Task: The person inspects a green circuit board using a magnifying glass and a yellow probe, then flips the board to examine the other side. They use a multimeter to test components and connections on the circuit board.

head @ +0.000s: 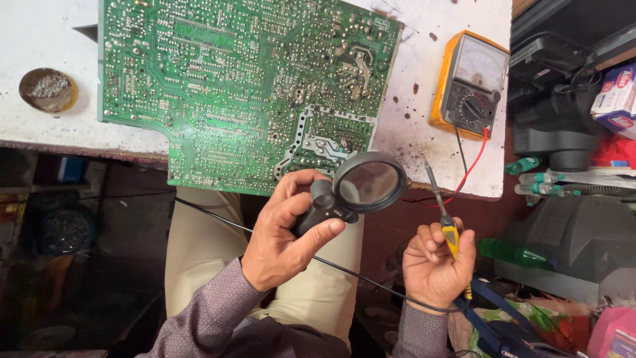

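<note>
A: Hands — status?
B: Left hand (286, 229) fingers wrap magnifier (361, 185) handle, lens at circuit board (245, 86) edge. Right hand (437, 265) fingers grip yellow-handled soldering iron (442, 211), tip up, near multimeter (470, 83).

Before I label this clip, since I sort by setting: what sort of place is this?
Most likely an electronics repair bench. A large green circuit board lies solder-side up on the worn white table, beside an analog multimeter, while the left hand holds a magnifying glass.
</note>
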`<state>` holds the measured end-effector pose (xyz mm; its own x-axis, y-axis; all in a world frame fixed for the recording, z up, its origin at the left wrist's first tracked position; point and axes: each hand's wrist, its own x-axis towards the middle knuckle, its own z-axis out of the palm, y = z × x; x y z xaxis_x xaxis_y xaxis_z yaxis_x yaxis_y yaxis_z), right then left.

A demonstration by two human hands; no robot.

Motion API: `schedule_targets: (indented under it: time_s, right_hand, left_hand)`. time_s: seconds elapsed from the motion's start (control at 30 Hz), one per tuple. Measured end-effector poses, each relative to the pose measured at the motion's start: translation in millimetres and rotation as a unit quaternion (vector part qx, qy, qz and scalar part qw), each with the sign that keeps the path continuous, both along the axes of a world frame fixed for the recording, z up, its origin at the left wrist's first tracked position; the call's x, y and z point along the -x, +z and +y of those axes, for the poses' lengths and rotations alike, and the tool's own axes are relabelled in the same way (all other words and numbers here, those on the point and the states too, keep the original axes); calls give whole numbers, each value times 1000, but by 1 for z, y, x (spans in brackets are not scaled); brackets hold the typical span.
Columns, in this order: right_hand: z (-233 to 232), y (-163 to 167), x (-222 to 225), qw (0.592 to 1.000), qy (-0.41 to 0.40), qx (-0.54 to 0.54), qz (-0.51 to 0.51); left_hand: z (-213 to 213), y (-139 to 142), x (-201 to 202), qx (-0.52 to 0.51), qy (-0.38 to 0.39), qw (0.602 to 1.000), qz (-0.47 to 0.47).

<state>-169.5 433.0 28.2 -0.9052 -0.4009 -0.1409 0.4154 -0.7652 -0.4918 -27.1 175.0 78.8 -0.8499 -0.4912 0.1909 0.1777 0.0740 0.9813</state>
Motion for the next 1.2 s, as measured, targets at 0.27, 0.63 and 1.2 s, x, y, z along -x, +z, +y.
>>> schedule_targets:
  time_s: [0.27, 0.63, 1.2]
  right_hand:
    - [6, 0, -7, 995, -22, -82, 54]
    - [4, 4, -5, 988, -51, -141, 32]
    - [7, 7, -6, 986, -52, -152, 51]
  left_hand:
    - [-1, -2, 0, 13, -6, 1000, 10]
    - [-1, 5, 2, 19, -1, 1000, -5]
    - [-14, 12, -1, -36, 7, 999, 2]
